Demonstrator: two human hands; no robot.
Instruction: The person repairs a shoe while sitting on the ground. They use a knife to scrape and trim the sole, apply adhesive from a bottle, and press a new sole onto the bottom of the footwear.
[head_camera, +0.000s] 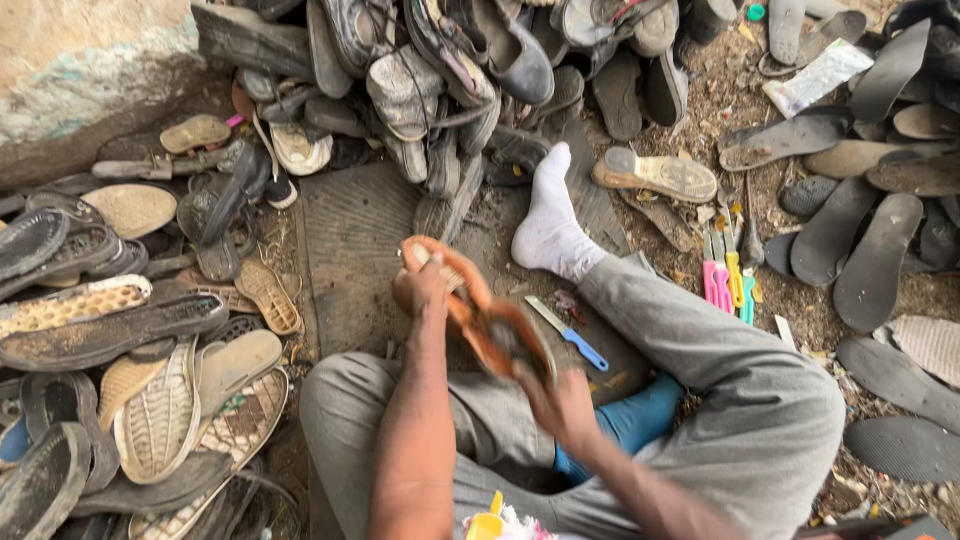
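An orange-brown sandal (480, 305) with straps is held over my lap, sole tilted. My left hand (422, 288) grips its far toe end. My right hand (562, 400) is closed at its near heel end, blurred by motion; whether it also holds a tool is hidden. I sit on the ground in grey trousers (740, 400), one foot in a white sock (550, 225) stretched forward. A blue-handled knife (568, 335) lies on a dark mat (350, 250) beside my leg.
Piles of worn shoes and loose soles (140, 330) crowd the left side and the back. Dark flat soles (870, 260) lie to the right. Pink, yellow and green-handled tools (728, 280) rest on the dirt near my shin. A rough wall (90, 70) stands far left.
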